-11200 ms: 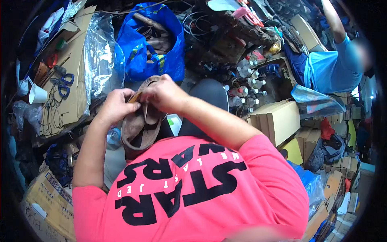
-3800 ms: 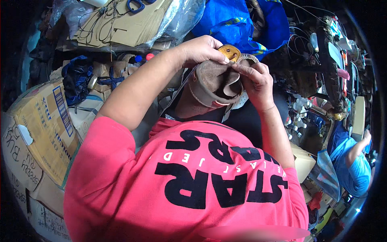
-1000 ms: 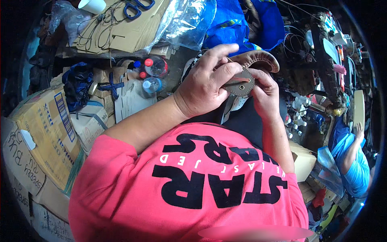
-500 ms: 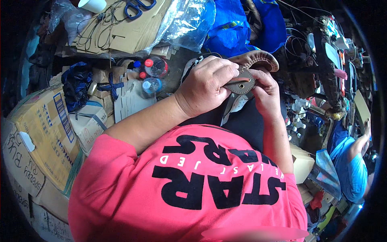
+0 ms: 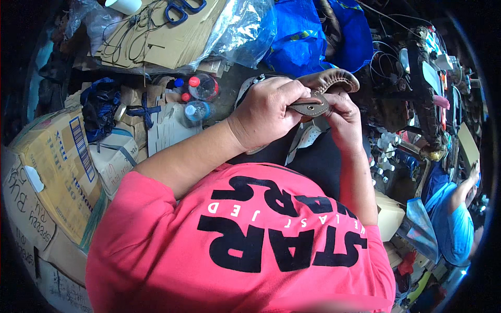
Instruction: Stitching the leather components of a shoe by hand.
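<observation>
A brown leather shoe upper (image 5: 334, 78) is held over my lap between both hands, its rounded, gathered end pointing away and to the right. My left hand (image 5: 267, 107) is closed around its left part, thumb pressed on top. With thumb and fingers pinched, my right hand (image 5: 343, 117) grips the right side. Between them, a stitched flap (image 5: 313, 109) with a metal eyelet is seen nearly edge-on, a slit of lighter brown along it. My fingers hide much of the upper. Below the hands, a white dotted material (image 5: 308, 136) shows between my dark-clothed legs.
Plastic bottles (image 5: 200, 110) stand left of my hands. Farther off are cardboard sheets (image 5: 182, 39) with blue-handled scissors (image 5: 177, 11), clear plastic and a blue bag (image 5: 295, 41). Boxes (image 5: 57, 167) crowd the left. Small bottles (image 5: 384, 156) and a person in blue (image 5: 451, 224) are at right.
The eyelet flap has tilted from facing up to nearly edge-on. My left hand has shifted slightly, and the shoe upper has turned a little with it. Both hands keep their hold.
</observation>
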`<move>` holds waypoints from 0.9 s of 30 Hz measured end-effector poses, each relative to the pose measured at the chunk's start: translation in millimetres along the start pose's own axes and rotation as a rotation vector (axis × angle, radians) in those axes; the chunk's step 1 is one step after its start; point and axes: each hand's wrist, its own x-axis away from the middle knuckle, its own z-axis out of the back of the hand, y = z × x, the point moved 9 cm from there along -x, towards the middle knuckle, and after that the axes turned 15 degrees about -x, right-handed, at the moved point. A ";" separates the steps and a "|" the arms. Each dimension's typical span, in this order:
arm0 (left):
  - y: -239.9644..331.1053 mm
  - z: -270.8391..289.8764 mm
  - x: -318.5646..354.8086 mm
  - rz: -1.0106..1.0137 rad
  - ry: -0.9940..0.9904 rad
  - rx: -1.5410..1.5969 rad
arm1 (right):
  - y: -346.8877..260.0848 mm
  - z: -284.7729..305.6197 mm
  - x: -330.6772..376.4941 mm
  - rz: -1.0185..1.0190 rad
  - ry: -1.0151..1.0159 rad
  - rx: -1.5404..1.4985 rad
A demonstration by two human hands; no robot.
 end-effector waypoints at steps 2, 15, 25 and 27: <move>0.0 -2.9 0.3 0.013 -0.017 0.035 | -3.3 -2.1 0.5 0.025 0.004 0.027; 1.5 11.7 -7.7 -0.033 0.048 -0.098 | -25.3 -0.7 6.5 0.079 0.177 0.255; 0.5 11.1 -9.3 -0.021 0.021 -0.121 | -19.6 -11.0 1.6 0.128 0.226 0.333; 14.1 7.0 -9.8 -0.124 -0.006 -0.139 | -23.9 -12.5 0.0 0.184 0.265 0.340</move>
